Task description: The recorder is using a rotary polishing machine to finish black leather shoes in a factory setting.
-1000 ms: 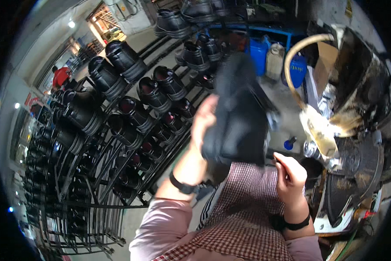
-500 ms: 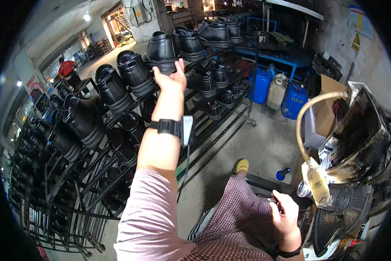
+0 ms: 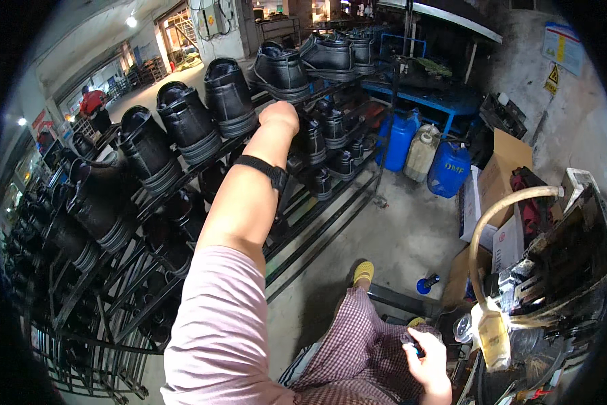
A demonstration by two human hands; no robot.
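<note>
The left hand (image 3: pixel 280 116) reaches up to the black boot (image 3: pixel 281 69) on the shoe rack (image 3: pixel 182 177), its grip hidden; letting go cleanly comes next. The right hand (image 3: pixel 430 358) pinches a small dark object.

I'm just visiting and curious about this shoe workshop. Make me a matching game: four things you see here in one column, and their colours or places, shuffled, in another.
Things:
1. left hand
2. right hand
3. drums
4. boots

Colours or places:
A. blue, standing on the floor by the rack
B. black, lined up on the top rail of the rack
C. raised to the rack's top rail, by a boot
D. low at the lap, on checked cloth

Pairs: 1-C, 2-D, 3-A, 4-B
</note>
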